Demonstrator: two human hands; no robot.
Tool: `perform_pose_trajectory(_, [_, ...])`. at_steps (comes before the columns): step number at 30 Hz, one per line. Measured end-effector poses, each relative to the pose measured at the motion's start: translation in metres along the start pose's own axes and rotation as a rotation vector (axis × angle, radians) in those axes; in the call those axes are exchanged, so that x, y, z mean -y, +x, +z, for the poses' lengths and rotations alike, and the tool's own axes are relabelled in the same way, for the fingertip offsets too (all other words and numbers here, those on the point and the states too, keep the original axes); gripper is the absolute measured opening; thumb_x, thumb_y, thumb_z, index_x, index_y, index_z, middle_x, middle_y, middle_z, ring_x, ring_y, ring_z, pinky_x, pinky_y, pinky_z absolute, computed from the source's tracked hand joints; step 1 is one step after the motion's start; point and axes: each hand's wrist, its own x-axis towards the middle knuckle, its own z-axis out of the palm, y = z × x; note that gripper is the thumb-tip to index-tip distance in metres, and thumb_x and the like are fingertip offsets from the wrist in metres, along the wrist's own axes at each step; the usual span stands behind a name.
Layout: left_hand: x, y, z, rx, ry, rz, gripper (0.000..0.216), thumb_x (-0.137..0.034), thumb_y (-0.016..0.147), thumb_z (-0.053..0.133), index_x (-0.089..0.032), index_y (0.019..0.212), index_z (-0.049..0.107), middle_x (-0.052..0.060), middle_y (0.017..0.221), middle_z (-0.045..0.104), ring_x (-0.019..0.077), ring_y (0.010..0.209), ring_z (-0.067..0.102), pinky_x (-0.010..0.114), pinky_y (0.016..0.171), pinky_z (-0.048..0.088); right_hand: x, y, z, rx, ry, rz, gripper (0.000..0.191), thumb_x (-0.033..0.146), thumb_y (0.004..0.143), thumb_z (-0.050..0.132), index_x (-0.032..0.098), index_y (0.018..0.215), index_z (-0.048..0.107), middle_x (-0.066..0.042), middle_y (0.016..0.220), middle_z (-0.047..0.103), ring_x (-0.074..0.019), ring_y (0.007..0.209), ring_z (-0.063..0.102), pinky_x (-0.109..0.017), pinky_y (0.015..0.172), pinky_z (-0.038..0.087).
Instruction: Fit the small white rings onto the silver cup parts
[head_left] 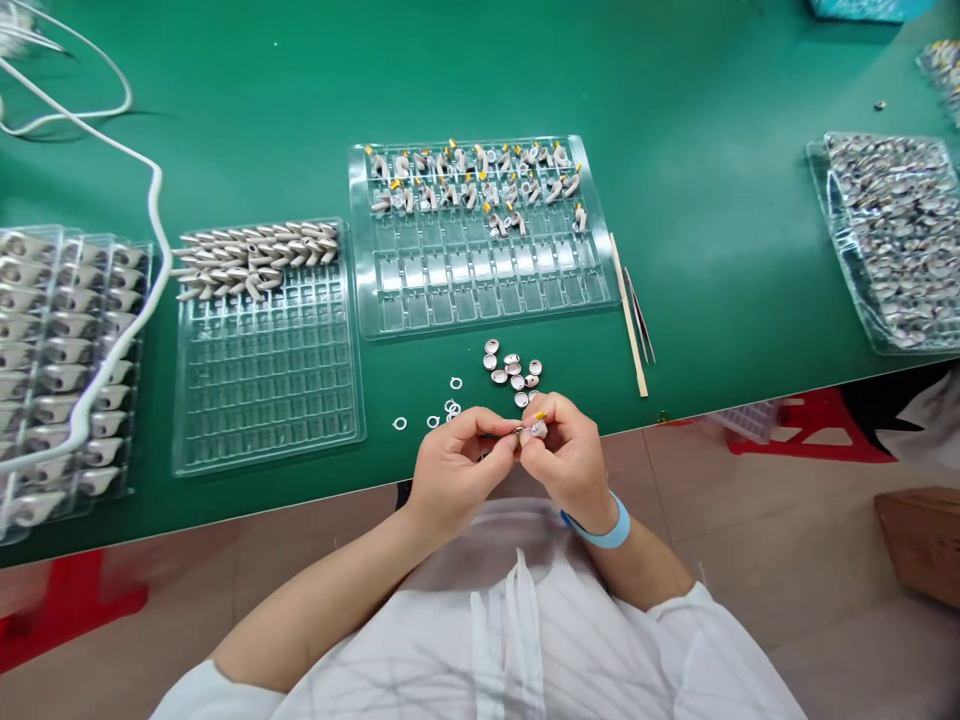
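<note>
My left hand (456,475) pinches a small round metal cap, mostly hidden by the fingers. A small pale grey part with a yellow tip (538,428) is between the thumb and fingers of my right hand (574,465), which wears a blue wristband (611,525). Both sets of fingertips meet at the table's front edge, the two pieces touching or nearly so. Just beyond them lie several loose silver caps (513,369). Several thin white rings (400,423) are scattered to the left of the caps.
Behind the caps stands a clear tray (487,322) with yellow-tipped parts in its back rows. Left of it are a tray of curved grey pieces (259,245), a tray of larger housings (64,378) and a white cable (154,200). A wooden stick (628,315), tweezers (640,315) and bagged caps (896,240) lie right.
</note>
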Motion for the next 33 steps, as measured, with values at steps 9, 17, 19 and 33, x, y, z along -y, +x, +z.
perform_pose_trajectory(9, [-0.017,0.011,-0.010,0.192,-0.119,-0.179,0.015,-0.027,0.077,0.073,-0.015,0.084,0.067,0.003,0.076,0.070,0.0127,0.061,0.066,0.025,0.062,0.056,0.017,-0.003,-0.020,0.126,-0.075,-0.019,0.004,0.023,0.086,0.059,0.021,0.088,0.059,-0.001,0.086,0.056,-0.0125,0.077,0.057,-0.025,0.068,0.051])
perform_pose_trajectory(17, [-0.014,0.011,-0.010,0.237,-0.211,-0.238,0.022,-0.028,0.077,0.072,-0.014,0.094,0.070,0.009,0.094,0.072,0.0141,0.068,0.066,0.025,0.060,0.059,0.014,-0.007,-0.027,0.048,-0.093,0.098,0.013,0.033,0.085,0.065,0.022,0.092,0.068,-0.001,0.083,0.065,-0.0104,0.059,0.058,-0.022,0.050,0.051])
perform_pose_trajectory(19, [-0.013,0.010,-0.010,0.239,-0.224,-0.243,0.020,-0.028,0.078,0.072,-0.015,0.094,0.071,0.009,0.094,0.072,0.0143,0.071,0.066,0.024,0.061,0.059,0.013,-0.007,-0.028,0.033,-0.096,0.111,0.014,0.033,0.085,0.065,0.022,0.092,0.070,-0.001,0.082,0.066,-0.0095,0.057,0.057,-0.022,0.050,0.051])
perform_pose_trajectory(33, [-0.011,0.009,-0.006,0.185,-0.166,-0.216,0.017,-0.029,0.075,0.074,-0.015,0.084,0.071,0.007,0.086,0.072,0.0155,0.071,0.067,0.026,0.063,0.061,0.012,-0.009,-0.027,0.083,-0.201,0.022,0.017,0.032,0.089,0.060,0.024,0.099,0.072,-0.004,0.091,0.065,-0.0141,0.074,0.061,-0.025,0.059,0.054])
